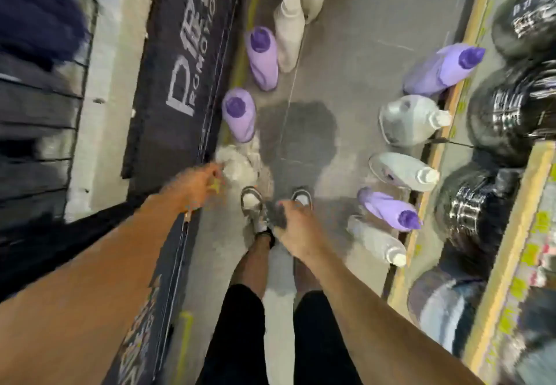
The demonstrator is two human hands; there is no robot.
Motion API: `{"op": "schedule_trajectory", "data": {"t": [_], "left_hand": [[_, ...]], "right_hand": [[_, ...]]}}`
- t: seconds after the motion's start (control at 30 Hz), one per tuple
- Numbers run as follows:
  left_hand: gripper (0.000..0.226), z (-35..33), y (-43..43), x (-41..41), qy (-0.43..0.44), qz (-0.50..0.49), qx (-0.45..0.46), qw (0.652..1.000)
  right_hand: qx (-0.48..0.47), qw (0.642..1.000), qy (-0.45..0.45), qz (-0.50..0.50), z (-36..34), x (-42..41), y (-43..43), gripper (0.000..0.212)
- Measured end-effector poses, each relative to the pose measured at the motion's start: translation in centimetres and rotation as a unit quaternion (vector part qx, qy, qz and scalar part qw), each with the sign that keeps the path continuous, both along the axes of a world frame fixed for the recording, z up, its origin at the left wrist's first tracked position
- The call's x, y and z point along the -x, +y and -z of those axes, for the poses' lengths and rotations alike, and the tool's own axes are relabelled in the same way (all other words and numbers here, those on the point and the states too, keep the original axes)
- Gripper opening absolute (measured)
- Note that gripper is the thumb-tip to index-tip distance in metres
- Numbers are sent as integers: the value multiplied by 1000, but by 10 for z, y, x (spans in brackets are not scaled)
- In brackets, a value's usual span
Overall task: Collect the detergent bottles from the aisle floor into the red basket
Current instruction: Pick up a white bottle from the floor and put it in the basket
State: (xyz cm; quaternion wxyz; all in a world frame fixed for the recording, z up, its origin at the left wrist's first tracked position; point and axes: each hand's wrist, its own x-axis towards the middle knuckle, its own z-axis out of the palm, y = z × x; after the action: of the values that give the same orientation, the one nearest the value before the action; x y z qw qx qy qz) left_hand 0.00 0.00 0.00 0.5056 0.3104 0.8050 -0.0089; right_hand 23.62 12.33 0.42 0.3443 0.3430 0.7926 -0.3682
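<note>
Bottles point(261, 56) line both aisle edges; floor point(340, 62) centre open between

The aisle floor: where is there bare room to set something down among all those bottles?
The grey floor down the middle, between the purple bottles on the left and the clear jugs on the right, is bare ahead of the shoes. Both edges are crowded with bottles.
</note>
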Motion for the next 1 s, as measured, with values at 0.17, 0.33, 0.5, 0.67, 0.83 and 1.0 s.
{"op": "schedule_trajectory", "data": {"t": [0.17,0.33,0.5,0.67,0.83,1.0], "left_hand": [[69,153,19,41,71,129,26,989],[89,248,12,53,123,308,-41,942],[110,294,5,56,85,311,-60,945],[106,307,-6,46,71,231,-94,966],[117,311,-23,-1,46,64,-55,995],[110,308,-6,-23,49,3,-77,996]], "right_hand": [[16,998,20,50,155,31,-7,74],[48,991,39,119,289,62,-35,95],[24,967,119,226,355,78,-80,106],[-12,952,188,242,372,69,-76,100],[-3,975,199,98,373,57,-34,107],[-12,978,205,-44,366,56,23,104]]}}
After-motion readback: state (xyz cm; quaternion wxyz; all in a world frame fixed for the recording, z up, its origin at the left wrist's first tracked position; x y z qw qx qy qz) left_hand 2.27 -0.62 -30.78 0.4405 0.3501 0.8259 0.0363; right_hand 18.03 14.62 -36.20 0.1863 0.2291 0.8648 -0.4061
